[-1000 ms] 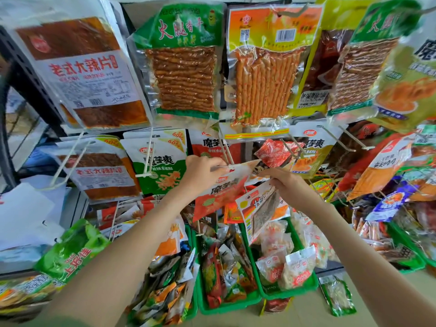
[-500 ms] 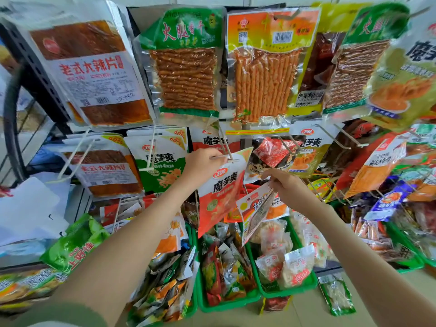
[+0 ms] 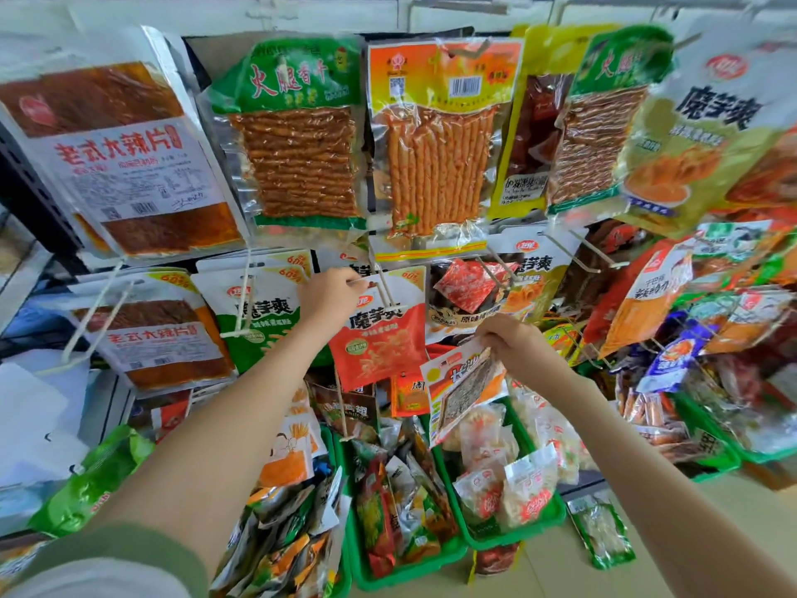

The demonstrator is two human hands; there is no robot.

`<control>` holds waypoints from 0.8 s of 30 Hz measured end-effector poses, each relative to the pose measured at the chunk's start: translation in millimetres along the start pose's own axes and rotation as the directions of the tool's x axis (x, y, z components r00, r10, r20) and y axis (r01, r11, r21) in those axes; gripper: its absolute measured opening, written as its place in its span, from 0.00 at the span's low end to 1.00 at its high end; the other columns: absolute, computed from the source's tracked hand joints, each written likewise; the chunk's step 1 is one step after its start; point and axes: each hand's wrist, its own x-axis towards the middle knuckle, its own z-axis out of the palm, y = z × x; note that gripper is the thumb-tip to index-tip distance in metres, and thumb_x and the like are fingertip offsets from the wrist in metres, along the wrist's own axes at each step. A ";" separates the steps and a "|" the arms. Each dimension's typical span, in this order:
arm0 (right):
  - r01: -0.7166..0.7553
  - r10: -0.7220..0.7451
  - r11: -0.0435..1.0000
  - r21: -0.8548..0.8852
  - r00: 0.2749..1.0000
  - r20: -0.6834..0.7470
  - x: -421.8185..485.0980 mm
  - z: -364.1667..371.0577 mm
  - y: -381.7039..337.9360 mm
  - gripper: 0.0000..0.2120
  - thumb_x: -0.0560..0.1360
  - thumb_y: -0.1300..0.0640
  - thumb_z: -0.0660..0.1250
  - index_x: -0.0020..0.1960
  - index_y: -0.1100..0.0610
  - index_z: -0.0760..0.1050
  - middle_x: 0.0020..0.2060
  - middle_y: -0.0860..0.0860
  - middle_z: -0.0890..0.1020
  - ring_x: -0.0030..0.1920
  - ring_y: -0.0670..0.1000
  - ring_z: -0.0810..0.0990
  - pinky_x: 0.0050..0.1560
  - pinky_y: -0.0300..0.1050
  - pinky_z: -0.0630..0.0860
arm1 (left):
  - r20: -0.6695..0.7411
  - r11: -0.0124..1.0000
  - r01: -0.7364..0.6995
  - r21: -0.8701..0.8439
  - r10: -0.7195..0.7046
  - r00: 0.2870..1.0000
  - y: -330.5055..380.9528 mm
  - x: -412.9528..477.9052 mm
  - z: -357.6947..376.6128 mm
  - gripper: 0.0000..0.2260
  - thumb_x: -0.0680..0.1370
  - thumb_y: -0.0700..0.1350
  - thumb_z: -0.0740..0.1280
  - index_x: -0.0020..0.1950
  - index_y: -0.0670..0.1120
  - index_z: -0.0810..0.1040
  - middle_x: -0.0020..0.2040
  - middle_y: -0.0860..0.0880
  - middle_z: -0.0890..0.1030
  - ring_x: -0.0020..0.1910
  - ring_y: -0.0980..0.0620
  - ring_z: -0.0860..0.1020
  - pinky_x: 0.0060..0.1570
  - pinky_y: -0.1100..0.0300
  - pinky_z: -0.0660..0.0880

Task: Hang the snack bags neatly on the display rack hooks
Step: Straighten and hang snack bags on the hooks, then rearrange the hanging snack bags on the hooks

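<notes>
A red and white snack bag (image 3: 379, 334) hangs on a white double-prong hook (image 3: 385, 291) in the middle row of the display rack. My left hand (image 3: 330, 295) pinches that bag's top left edge beside the hook. Lower right, my right hand (image 3: 515, 340) pinches the top corner of a small orange and white snack bag (image 3: 461, 388), which dangles tilted below the rack, off any hook. Several larger bags hang on hooks in the top row, among them a green-topped bag (image 3: 297, 135) and an orange-topped bag (image 3: 440, 135).
Green baskets (image 3: 457, 550) full of loose snack packets stand below the rack. Bare white hooks (image 3: 604, 261) jut out at the right and another hook (image 3: 86, 334) at the left. A small packet (image 3: 601, 530) lies on the floor. Crowded bags fill the right side.
The red and white bag went from tilted in my left hand to hanging straight on the hook. My right hand dropped slightly with the small bag.
</notes>
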 end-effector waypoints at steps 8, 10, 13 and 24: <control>-0.031 0.029 0.997 -0.065 0.999 -0.035 7.7 -6.2 12.9 0.07 0.76 0.70 0.58 0.46 0.65 0.75 0.43 0.58 0.78 0.44 0.57 0.76 0.47 0.49 0.72 | -0.067 0.996 0.008 0.093 -0.002 0.998 -2.2 20.5 10.2 0.12 0.80 0.48 0.58 0.48 0.44 0.80 0.34 0.46 0.78 0.36 0.45 0.76 0.32 0.59 0.65; -0.030 0.028 0.997 -0.070 0.999 -0.040 12.5 -6.5 13.5 0.07 0.76 0.69 0.58 0.45 0.64 0.75 0.43 0.57 0.78 0.43 0.57 0.76 0.47 0.52 0.74 | -0.048 0.997 0.028 0.075 -0.024 0.999 -5.7 27.8 12.2 0.13 0.79 0.49 0.58 0.50 0.45 0.80 0.39 0.45 0.81 0.40 0.44 0.78 0.39 0.56 0.70; -0.033 0.031 0.997 -0.064 0.999 -0.032 19.8 -5.9 9.9 0.08 0.77 0.69 0.58 0.45 0.63 0.75 0.43 0.55 0.77 0.44 0.56 0.76 0.46 0.46 0.72 | -0.033 0.998 0.045 0.045 -0.043 0.999 -11.1 32.2 15.7 0.13 0.78 0.49 0.59 0.56 0.44 0.78 0.45 0.43 0.82 0.47 0.43 0.78 0.49 0.52 0.74; -0.151 0.153 0.987 -0.062 0.988 0.029 0.3 43.3 19.0 0.07 0.75 0.71 0.58 0.43 0.66 0.74 0.39 0.57 0.75 0.39 0.56 0.73 0.40 0.38 0.67 | -0.297 0.987 -0.145 0.071 0.160 0.941 -26.6 -69.0 64.0 0.16 0.76 0.44 0.62 0.62 0.39 0.70 0.61 0.42 0.72 0.61 0.41 0.70 0.60 0.48 0.66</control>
